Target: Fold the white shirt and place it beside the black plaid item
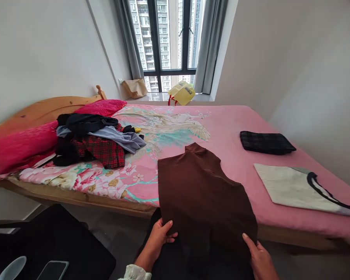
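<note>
A dark brown high-necked top (204,186) lies spread over the near edge of the bed, its collar pointing away from me. Its lower part hangs toward my lap. My left hand (159,241) pinches the top's left edge, thumb above and fingers partly underneath. On the opposite edge, my right hand (261,256) grips the fabric with the thumb on top; its other fingers are partly hidden. Beyond the right hand, a folded cream garment with dark trim (297,188) rests on the sheet, and a folded black checked cloth (265,142) lies behind it.
The pink floral bed (230,120) carries a heap of mixed clothes (102,136) beside red pillows (26,144). A yellow bag (182,93) and a brown paper bag (135,88) stand on the windowsill. At lower left, a black surface (76,241) holds a phone (53,271) and a pale cup (13,268).
</note>
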Motion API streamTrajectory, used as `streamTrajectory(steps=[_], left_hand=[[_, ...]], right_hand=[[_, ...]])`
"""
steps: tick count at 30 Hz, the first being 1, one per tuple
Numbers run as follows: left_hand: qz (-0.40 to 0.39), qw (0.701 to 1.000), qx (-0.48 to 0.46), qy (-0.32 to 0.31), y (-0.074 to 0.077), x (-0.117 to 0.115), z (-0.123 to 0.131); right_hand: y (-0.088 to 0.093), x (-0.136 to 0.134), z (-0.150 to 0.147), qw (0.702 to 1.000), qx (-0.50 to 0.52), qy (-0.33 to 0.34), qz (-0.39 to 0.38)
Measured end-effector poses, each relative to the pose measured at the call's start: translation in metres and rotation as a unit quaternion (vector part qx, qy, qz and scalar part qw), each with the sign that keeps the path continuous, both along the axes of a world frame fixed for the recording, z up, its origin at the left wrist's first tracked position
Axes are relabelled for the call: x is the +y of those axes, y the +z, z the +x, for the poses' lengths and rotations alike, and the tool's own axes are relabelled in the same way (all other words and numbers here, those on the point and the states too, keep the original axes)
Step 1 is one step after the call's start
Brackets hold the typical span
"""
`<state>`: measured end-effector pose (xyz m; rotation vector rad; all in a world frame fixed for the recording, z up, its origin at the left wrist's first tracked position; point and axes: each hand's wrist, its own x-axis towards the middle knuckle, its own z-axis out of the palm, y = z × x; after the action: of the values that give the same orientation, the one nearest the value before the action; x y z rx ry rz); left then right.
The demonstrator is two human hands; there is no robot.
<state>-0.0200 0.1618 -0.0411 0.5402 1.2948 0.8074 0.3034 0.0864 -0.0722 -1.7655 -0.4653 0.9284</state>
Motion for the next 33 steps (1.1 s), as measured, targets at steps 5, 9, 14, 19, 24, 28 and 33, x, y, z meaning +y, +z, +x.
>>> streamTrajectory(steps=[5,9,14,19,24,28,33], left_hand=[[-0.008,1.000,-0.004,-0.002,-0.001,0.008,-0.001],[-0.065,0.997,-0.026,-0.024,0.012,0.011,0.005],[-0.032,0.999,-0.012,-0.020,0.012,0.004,0.004],[-0.044,0.999,0.008,-0.025,-0.005,-0.008,-0.003],[-0.069,0.996,0.005,-0.061,-0.007,-0.017,-0.008],[-0.058,0.997,-0.012,-0.043,0.002,-0.026,-0.009],[-0.053,0.998,-0.043,-0.001,0.017,-0.030,0.001]], right_hand=[[0.032,0.009,-0.017,0.996,0.085,-0.023,0.030],[0.047,0.012,-0.023,0.991,0.120,-0.011,0.054],[0.044,0.000,-0.010,0.995,0.063,-0.028,0.070],[0.029,-0.021,-0.001,0.997,0.068,-0.022,0.038],[0.024,-0.027,-0.003,0.997,0.060,-0.013,0.051],[0.024,-0.025,-0.006,0.997,0.050,-0.035,0.055],[0.034,-0.023,-0.013,0.993,0.109,-0.044,0.032]])
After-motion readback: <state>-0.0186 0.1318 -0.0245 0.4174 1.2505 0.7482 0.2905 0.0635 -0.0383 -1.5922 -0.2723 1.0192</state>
